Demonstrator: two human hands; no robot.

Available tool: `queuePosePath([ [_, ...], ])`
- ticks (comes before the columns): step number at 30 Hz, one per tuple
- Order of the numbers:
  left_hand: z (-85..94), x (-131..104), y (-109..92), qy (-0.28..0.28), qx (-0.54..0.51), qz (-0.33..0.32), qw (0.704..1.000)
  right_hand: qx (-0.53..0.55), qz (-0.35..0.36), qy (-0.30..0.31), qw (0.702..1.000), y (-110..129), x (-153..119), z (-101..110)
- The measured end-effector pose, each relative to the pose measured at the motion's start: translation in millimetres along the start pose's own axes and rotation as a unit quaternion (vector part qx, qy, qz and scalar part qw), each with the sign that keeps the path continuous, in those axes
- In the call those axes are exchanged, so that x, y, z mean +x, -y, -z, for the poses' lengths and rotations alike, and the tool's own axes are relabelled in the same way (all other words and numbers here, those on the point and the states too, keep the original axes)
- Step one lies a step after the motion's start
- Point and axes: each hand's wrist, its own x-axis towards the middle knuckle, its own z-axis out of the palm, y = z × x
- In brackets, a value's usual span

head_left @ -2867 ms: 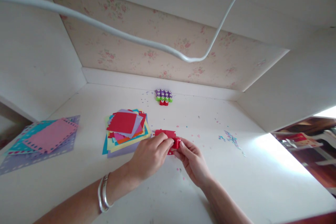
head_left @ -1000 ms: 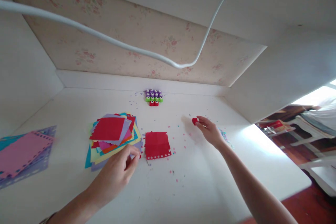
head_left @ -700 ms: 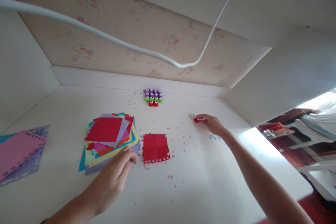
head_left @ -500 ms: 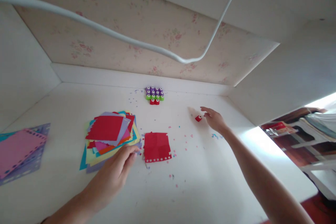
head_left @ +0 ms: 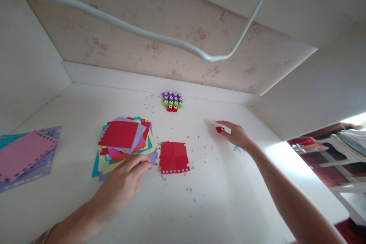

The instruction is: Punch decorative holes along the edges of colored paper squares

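My left hand (head_left: 126, 177) is over the lower edge of a pile of coloured paper (head_left: 120, 134), its fingers curled together with nothing visible in them. Just right of its fingertips lies a square red sheet (head_left: 174, 157) with small cutouts along its lower edge. My right hand (head_left: 236, 134) reaches round a small red punch (head_left: 220, 129), fingers spread above and beside it. A bright white patch shows between the punch and the palm; whether the fingers touch the punch is unclear. Two more red punches (head_left: 172, 108) stand in front of green and purple ones (head_left: 172, 98).
More punched sheets, pink (head_left: 27, 154) and purple, lie at the far left. Small paper bits are scattered on the white tabletop (head_left: 217, 194). A white cable (head_left: 160, 38) crosses in front of the flowered wall. Shelves (head_left: 328, 152) stand at the right.
My right hand has come closer to the red punch, and its fingers now reach round it. My left fingers have curled closer together. The whole view has shifted slightly.
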Motion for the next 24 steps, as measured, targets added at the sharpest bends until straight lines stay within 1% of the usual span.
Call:
queuePosePath([
  [3, -3.8, 1, -5, -0.011, 0.011, 0.013, 1.0, 0.033, 0.008, -0.036, 0.999, 23, 9, -2],
  [5, -7.8, 4, -10, -0.017, 0.012, 0.008, 1.0, 0.071, 0.038, -0.036, 0.996, 44, 21, -10],
  [7, -12.2, 9, -18, -0.01, 0.017, -0.012, 1.0, 0.096, 0.083, -0.025, 0.992, 69, 37, -22],
  [10, -20.2, 19, -32, 0.025, 0.024, -0.037, 0.999, 0.083, 0.136, -0.01, 0.987, 107, 66, -42],
  [12, -26.4, 26, -40, 0.06, 0.013, -0.049, 0.997, 0.066, 0.144, -0.008, 0.987, 129, 87, -56],
  [14, -32.5, 31, -45, 0.083, 0.019, -0.052, 0.995, 0.057, 0.152, -0.009, 0.987, 145, 105, -67],
  [17, -38.2, 32, -44, 0.106, 0.044, -0.055, 0.992, 0.046, 0.173, 0.002, 0.984, 159, 124, -76],
  [19, -39.6, 29, -39, 0.117, 0.052, -0.059, 0.99, 0.04, 0.179, 0.01, 0.983, 160, 126, -76],
  [22, -41.4, 26, -32, 0.115, 0.053, -0.06, 0.99, 0.037, 0.17, 0.017, 0.985, 155, 112, -70],
  [24, -43.8, 24, -30, 0.101, 0.049, -0.051, 0.992, 0.069, 0.153, 0.022, 0.986, 147, 89, -63],
])
